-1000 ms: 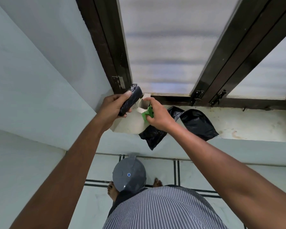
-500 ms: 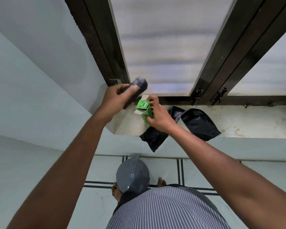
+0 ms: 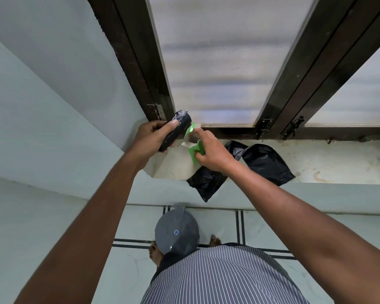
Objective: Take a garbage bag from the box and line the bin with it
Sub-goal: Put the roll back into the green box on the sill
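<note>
Head view, left of centre? 
— Left hand (image 3: 150,137) grips a black bag roll (image 3: 176,131), fingers curled round it.
— And right of that?
— Right hand (image 3: 213,151) pinches the open green box (image 3: 195,148) over the sill (image 3: 316,163). A loose bag (image 3: 263,163) lies there; grey bin (image 3: 177,232) at lower centre.

Frosted window (image 3: 217,62) above stained sill (image 3: 338,163).

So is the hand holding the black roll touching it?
Touching. The head view shows the left hand wrapped round the black roll, thumb pressing its top.
</note>
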The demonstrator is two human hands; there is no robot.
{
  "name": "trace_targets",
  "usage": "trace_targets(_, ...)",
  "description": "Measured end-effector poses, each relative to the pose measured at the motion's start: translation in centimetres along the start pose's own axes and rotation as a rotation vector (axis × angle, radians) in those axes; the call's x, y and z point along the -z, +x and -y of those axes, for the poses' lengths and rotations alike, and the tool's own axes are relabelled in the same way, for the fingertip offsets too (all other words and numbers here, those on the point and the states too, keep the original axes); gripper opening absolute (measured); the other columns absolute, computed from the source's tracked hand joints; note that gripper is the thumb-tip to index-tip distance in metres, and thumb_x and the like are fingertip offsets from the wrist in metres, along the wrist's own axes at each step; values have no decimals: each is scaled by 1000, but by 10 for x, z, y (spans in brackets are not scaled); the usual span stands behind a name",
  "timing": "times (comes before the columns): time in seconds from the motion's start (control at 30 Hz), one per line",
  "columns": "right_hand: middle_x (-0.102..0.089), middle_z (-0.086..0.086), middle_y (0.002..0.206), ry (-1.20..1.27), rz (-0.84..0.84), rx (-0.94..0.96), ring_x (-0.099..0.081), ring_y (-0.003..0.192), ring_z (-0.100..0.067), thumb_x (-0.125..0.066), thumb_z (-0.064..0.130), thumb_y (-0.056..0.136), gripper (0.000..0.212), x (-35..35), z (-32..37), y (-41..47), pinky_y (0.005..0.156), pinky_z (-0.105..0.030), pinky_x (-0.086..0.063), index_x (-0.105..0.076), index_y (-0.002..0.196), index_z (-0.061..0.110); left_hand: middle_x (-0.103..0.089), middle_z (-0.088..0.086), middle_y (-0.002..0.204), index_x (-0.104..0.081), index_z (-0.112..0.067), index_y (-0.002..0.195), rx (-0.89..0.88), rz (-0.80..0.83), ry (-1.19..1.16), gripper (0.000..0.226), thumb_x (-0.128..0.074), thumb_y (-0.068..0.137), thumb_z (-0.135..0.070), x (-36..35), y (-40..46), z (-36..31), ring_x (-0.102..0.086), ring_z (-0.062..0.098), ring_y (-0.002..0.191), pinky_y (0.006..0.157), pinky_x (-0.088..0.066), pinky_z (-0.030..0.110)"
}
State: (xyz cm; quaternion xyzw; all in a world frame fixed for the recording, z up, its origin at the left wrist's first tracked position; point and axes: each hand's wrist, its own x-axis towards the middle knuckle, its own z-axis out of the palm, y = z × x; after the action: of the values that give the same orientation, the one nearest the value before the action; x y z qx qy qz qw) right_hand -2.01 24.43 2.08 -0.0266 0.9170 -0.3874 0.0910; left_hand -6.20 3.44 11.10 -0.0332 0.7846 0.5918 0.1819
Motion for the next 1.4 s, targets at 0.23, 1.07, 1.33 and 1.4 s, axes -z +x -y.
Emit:
trace_targets(0.23, -38, -6, 144, -130, 116, 5, -61, 122, -37, -66, 36, 94, 64, -2, 4, 4, 103, -49, -56, -47, 155, 41, -83, 5, 94, -78, -23, 119, -29, 121, 130, 31, -75, 99, -47, 1, -3, -3, -78, 16, 76, 58, -58, 28)
trace_targets(1.07, -70, 2, 137, 83, -49, 41, -67, 117, -21, -77, 51, 99, 66, -14, -1, -4, 100, -41, -56, -44, 152, 31, -76, 0, 111, -74, -22, 128, -263, 165, 904, 41, -82, 92, -41, -8, 6, -4, -70, 20, 95, 75, -58, 32)
trace_targets(1.33, -74, 2, 135, 105, -80, 44, -70, 114, -25, -79, 48, 97, 63, -13, -3, -5, 96, -45, -57, -48, 149, 29, -67, -7, 114, -69, -36, 132, -523, 231, 1498, 49, -82, 86, -25, -29, 9, -46, -66, 23, 103, 69, -49, 36)
trace_targets(1.4, -74, 2, 135, 116, -74, 34, -71, 116, -25, -79, 45, 97, 64, -11, -5, -5, 96, -44, -57, -47, 150, 29, -68, -8, 118, -67, -37, 137, -669, 245, 1622, 51, -79, 90, -22, -32, 9, -51, -64, 23, 111, 73, -40, 37)
